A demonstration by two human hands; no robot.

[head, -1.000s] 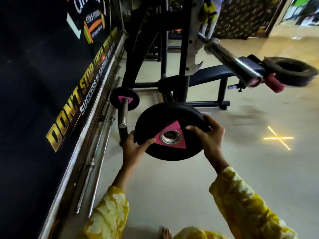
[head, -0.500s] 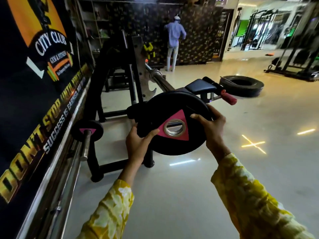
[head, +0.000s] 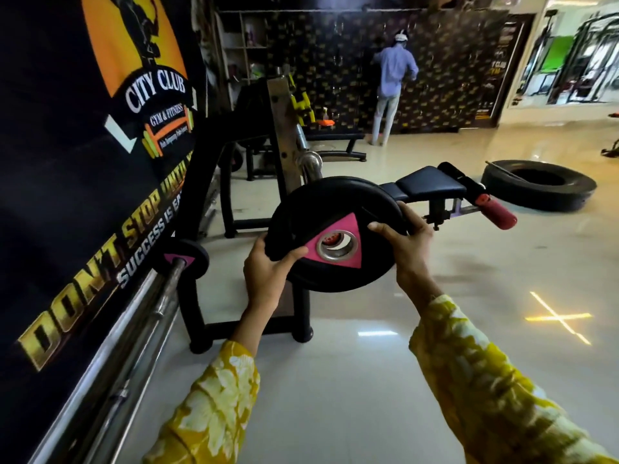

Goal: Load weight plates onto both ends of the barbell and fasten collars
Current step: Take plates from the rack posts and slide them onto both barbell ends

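Observation:
I hold a black weight plate (head: 330, 209) with a pink triangle and a steel centre hole in front of me, tilted. My left hand (head: 268, 272) grips its lower left rim, thumb on the face. My right hand (head: 407, 244) grips the right rim, fingers curled over the face. The chrome end of the barbell (head: 310, 160) rests on the rack just above and behind the plate. A smaller black plate (head: 187, 259) with a pink triangle sits on a storage peg at the left.
A black rack frame (head: 201, 182) and bench (head: 430, 185) with red roller pads stand behind the plate. A large tyre (head: 539, 185) lies on the floor at right. A banner wall with a metal rail (head: 110, 356) runs along the left. A person stands at the far wall.
The view has lifted and closed in on the rack. The plate in both hands has risen toward the barbell's chrome end, which now sits just above its top rim.

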